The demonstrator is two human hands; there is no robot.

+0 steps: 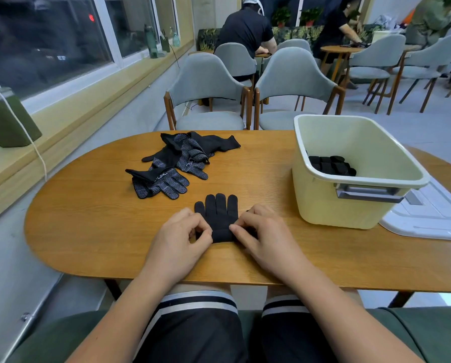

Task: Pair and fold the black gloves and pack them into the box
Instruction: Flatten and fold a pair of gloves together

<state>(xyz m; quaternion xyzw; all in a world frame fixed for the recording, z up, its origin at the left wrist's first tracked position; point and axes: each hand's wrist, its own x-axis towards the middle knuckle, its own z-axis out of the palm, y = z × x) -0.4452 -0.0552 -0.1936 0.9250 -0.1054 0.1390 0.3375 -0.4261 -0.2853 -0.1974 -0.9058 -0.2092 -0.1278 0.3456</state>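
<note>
A flat black glove (219, 213) lies on the wooden table (93, 231) in front of me, fingers pointing away. My left hand (182, 237) pinches its cuff at the left edge. My right hand (261, 231) pinches the cuff at the right edge. Whether a second glove lies under it I cannot tell. A heap of black gloves (180, 158) with white dotted palms sits further back to the left. The cream plastic box (324, 213) stands at the right, with folded black gloves (332, 165) inside on its floor.
A white box lid (428, 218) lies on the table under the box's right side. Two grey chairs (208, 93) stand behind the table. A green block (7, 119) with a white cable rests on the window ledge at left. People work at tables far behind.
</note>
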